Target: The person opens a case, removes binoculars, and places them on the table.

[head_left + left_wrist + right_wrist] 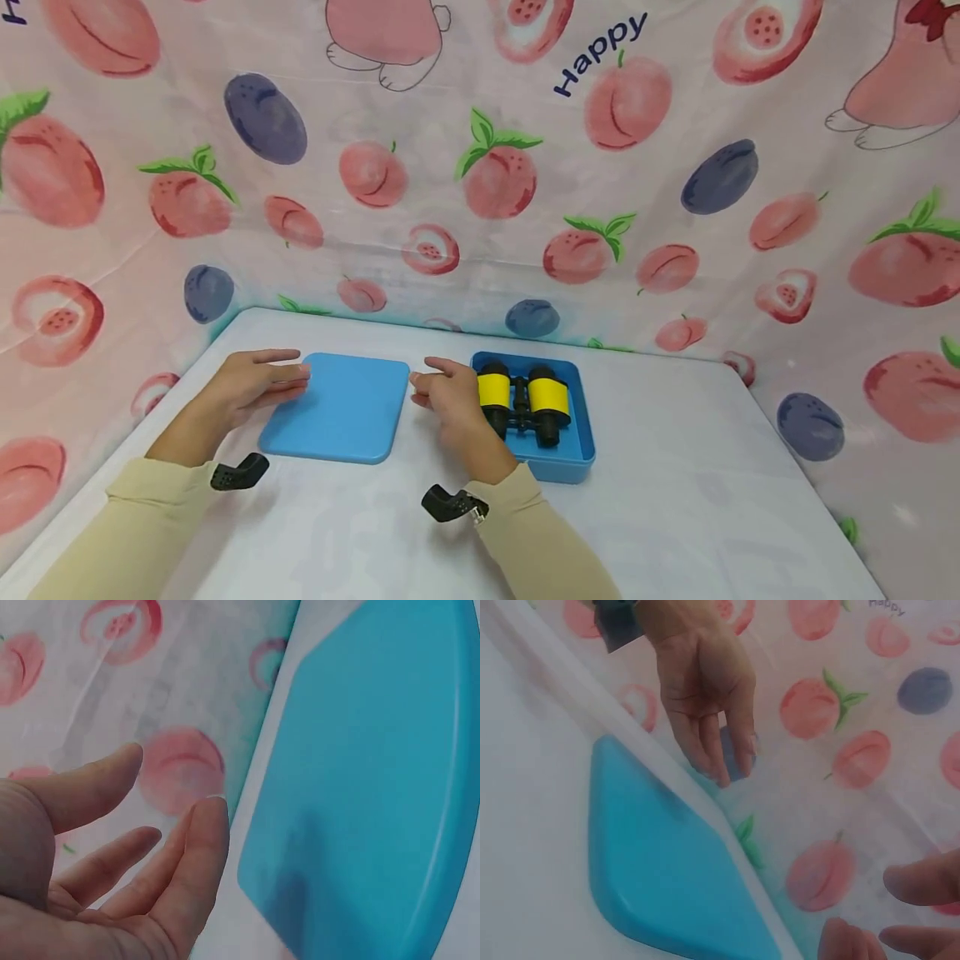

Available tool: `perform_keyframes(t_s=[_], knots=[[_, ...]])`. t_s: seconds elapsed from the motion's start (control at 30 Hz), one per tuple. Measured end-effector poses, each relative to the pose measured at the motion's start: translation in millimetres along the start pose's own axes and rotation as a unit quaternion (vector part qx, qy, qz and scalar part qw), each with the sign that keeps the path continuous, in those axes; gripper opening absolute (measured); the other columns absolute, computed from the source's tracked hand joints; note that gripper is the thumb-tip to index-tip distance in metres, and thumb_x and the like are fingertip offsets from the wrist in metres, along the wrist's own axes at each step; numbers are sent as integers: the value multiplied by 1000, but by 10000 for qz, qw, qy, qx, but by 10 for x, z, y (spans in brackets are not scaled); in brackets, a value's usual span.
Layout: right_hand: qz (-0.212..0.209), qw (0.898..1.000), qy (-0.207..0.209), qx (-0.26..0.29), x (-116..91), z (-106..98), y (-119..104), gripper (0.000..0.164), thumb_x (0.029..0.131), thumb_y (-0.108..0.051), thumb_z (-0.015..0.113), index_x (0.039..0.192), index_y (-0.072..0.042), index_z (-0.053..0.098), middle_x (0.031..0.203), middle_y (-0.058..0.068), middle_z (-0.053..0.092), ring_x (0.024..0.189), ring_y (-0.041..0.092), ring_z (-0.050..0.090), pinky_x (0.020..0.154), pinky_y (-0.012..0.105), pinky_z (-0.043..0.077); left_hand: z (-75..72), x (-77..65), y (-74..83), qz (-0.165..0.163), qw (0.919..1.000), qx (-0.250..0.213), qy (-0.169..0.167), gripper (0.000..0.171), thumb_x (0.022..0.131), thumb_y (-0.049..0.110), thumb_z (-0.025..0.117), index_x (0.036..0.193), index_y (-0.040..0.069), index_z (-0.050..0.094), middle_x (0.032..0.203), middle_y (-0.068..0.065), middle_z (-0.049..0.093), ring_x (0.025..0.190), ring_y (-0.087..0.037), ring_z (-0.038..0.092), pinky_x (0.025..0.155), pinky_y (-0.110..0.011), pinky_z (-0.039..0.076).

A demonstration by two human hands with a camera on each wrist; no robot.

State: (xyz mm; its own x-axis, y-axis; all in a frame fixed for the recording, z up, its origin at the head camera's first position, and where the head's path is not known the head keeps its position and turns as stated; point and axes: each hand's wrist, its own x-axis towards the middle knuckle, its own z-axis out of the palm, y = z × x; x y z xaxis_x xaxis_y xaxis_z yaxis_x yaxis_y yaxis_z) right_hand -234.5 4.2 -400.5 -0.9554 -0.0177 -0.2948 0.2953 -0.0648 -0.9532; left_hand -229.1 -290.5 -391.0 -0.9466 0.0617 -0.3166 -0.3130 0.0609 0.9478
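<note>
A flat blue lid (341, 408) with rounded corners lies on the white table. My left hand (255, 383) hovers over its left edge, fingers loosely bent with nothing between them; the left wrist view shows the same hand (142, 870) beside the lid (360, 780). Just past the lid's right edge is my right hand (453, 404), its fingers relaxed and holding nothing. Partly behind that hand stands an uncovered blue box (579, 433). Black and yellow binoculars (550, 396) lie inside it, their left side partly hidden by the right hand.
A white cloth covers the table (675, 483), which stretches away to the right of the box. Behind and along both sides hangs a curtain (465, 275) printed with peaches and plums. Each wrist carries a small black device (240, 472).
</note>
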Motion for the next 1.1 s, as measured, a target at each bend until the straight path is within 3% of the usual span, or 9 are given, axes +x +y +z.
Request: perform_keyframes(t_s=[0.1,0.2,0.37,0.5,0.63,0.73,0.87,1.03,1.1], knots=[[-83,9998,-117,119,-28,-89,-79,45,97,-8,73,140,-9,64,122,15,72,105,30,73,93,33,63,135,-9,32,63,9989,-382,-258,85,98,9,73,163,-6,20,96,6,79,90,-10,79,86,-29,63],[-149,9995,-269,81,-44,-226,-161,43,96,-6,72,139,-5,65,127,19,70,101,26,71,94,35,63,306,2,61,84,9978,-470,-459,83,99,7,71,163,-6,20,98,6,79,91,-10,79,88,-31,63],[-165,9977,-330,-569,-30,-549,-283,40,96,-9,73,136,-6,68,133,18,70,105,27,72,98,38,62,658,64,119,39,9974,-268,-665,78,98,12,73,161,-4,31,105,1,78,95,-13,78,91,-33,63],[-335,9928,-290,-1114,-10,-823,-308,43,96,-11,74,137,-4,67,132,17,70,115,31,72,103,43,59,980,146,128,45,9972,37,-746,69,99,14,72,157,-5,39,124,-15,75,102,-17,78,95,-38,61],[-685,9825,-143,-1726,-17,-1078,-298,45,96,-12,73,139,-4,65,123,17,71,112,31,68,104,45,57,1361,249,114,-37,9969,320,-721,62,100,14,71,154,-3,46,142,-24,64,114,-28,75,99,-42,59],[-927,9683,-32,-2318,-18,-1239,-289,48,94,-15,75,141,-6,65,121,15,70,110,31,64,101,46,55,1639,322,105,-70,9962,480,-727,59,99,14,72,152,0,49,143,-24,63,123,-36,69,99,-42,60],[-1262,9411,-18,-3137,-10,-1410,-266,55,93,-18,78,145,-8,62,131,15,69,125,35,62,106,50,54,1920,419,67,28,9948,607,-821,62,99,13,73,154,0,48,142,-25,63,129,-40,65,101,-46,58],[-1662,8990,-5,-4052,-10,-1569,-203,62,91,-21,82,148,-9,58,141,14,66,135,39,58,113,55,50,2129,514,-28,73,9942,626,-876,65,97,10,75,155,2,46,148,-28,58,128,-38,67,103,-49,57],[-1777,8748,-64,-4506,-1,-1615,-167,66,91,-26,83,149,-9,57,145,13,64,136,38,58,113,56,49,2187,534,-64,58,9945,647,-820,65,95,10,76,154,3,48,150,-28,57,126,-36,68,103,-48,58]])
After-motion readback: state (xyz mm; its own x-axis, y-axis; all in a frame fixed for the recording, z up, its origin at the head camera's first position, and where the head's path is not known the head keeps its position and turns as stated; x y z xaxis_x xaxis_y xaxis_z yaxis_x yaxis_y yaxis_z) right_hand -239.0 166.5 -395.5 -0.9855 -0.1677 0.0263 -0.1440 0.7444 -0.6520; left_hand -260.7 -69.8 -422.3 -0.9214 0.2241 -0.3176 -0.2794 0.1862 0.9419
